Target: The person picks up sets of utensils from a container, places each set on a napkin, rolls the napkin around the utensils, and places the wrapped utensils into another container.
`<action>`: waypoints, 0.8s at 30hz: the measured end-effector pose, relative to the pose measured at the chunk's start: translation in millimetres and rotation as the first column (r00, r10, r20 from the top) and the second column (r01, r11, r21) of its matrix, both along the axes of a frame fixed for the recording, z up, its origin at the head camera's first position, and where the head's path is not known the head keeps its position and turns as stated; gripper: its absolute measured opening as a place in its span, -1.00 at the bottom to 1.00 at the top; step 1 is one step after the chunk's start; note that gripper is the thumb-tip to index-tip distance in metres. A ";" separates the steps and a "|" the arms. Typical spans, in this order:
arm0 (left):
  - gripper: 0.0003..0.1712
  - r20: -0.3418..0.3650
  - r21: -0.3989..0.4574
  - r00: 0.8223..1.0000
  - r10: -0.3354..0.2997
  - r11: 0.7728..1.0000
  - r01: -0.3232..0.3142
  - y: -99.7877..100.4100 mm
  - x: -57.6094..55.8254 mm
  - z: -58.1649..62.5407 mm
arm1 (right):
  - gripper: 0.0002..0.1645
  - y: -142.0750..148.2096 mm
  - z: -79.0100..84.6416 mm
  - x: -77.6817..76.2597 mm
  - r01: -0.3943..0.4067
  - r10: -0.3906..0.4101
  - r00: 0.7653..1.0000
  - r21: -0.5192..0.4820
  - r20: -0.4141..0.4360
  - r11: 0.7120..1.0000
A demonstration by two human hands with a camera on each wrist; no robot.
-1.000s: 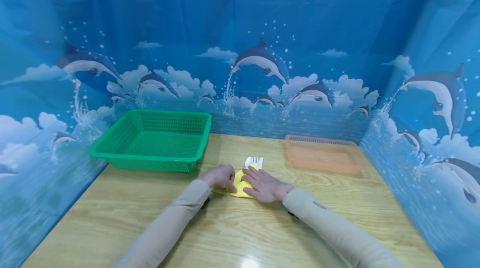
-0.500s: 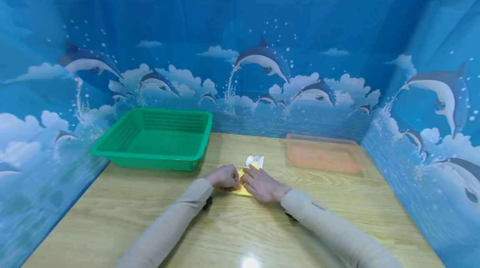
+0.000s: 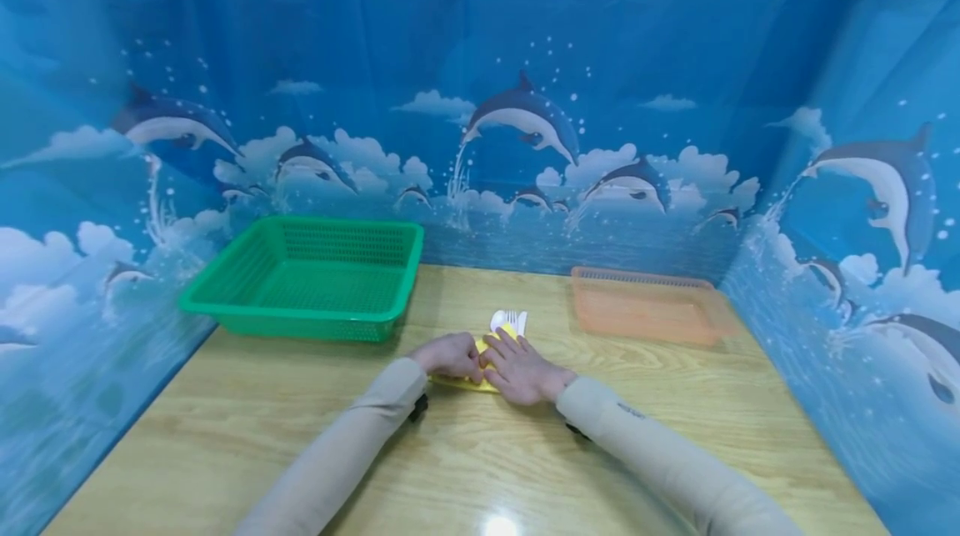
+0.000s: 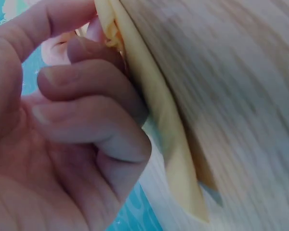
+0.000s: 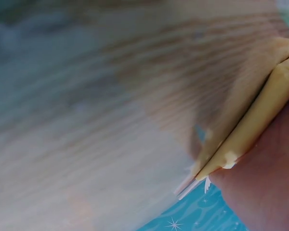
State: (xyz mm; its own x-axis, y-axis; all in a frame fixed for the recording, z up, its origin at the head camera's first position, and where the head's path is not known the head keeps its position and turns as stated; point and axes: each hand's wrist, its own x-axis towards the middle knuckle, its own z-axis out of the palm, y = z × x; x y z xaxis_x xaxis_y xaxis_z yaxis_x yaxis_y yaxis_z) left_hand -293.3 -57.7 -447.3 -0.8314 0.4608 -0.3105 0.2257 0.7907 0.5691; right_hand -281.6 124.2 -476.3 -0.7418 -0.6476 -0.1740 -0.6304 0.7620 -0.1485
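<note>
A folded yellow cloth napkin (image 3: 467,384) lies on the table beneath both hands. From its far end stick out the heads of a white spoon (image 3: 498,320), a fork (image 3: 512,319) and a knife (image 3: 522,323); their handles are hidden under the cloth. My left hand (image 3: 452,355) pinches a fold of the napkin between thumb and index finger, the other fingers curled in, as the left wrist view shows. Against it, my right hand (image 3: 522,368) rests on the napkin with fingers spread forward. The right wrist view shows the layered napkin edge (image 5: 260,113) beside the palm.
A green perforated basket (image 3: 300,317) stands at the back left of the wooden table (image 3: 480,461). Toward the back right is a shallow orange basket (image 3: 648,311). Blue dolphin-print sheets (image 3: 480,36) enclose the table at the back and sides.
My left hand has shifted slightly right, up against the right hand, drawing the napkin's left part inward. Less yellow shows between the hands. My right hand stays nearly in place.
</note>
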 end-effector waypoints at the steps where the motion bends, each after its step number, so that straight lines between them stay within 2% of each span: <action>1: -0.69 -0.007 -0.007 1.000 0.005 1.000 -0.005 0.8 0.1 0.2 | -0.56 0.0 0.8 0.2 0.001 -0.001 1.000 0.001 0.001 1.000; 5: -0.71 -0.028 -0.040 1.000 0.011 0.999 -0.012 2.3 0.5 0.1 | -0.55 -0.3 4.2 1.0 0.003 -0.003 1.000 0.022 0.008 1.000; 10: -0.69 -0.041 -0.042 0.999 0.023 0.999 -0.025 -1.2 0.3 3.0 | -0.52 -0.8 6.7 2.2 0.010 -0.010 1.000 0.034 0.021 0.999; 14: -0.61 -0.133 -0.090 0.991 0.026 0.995 -0.038 -8.2 1.7 4.6 | -0.52 -0.6 5.9 2.3 0.013 -0.013 1.000 0.031 0.023 0.999; 16: -0.53 -0.177 -0.131 0.984 0.030 0.990 -0.054 -10.7 4.0 5.2 | -0.50 0.1 5.1 2.1 0.017 -0.018 1.000 0.031 0.023 0.999; 20: -0.10 -0.236 -0.214 0.970 0.053 0.971 -0.105 -11.2 10.0 8.2 | -0.48 0.7 5.4 3.0 0.017 -0.018 1.000 0.020 0.020 1.000; 22: -0.05 -0.265 -0.245 0.963 0.055 0.962 -0.122 -9.4 12.6 10.5 | -0.48 0.4 6.1 3.7 0.015 -0.015 1.000 0.020 0.015 1.000; 24: -0.16 -0.286 -0.268 0.957 0.049 0.955 -0.130 -7.3 13.8 11.6 | -0.48 0.1 6.5 4.1 0.015 -0.015 1.000 0.020 0.012 1.000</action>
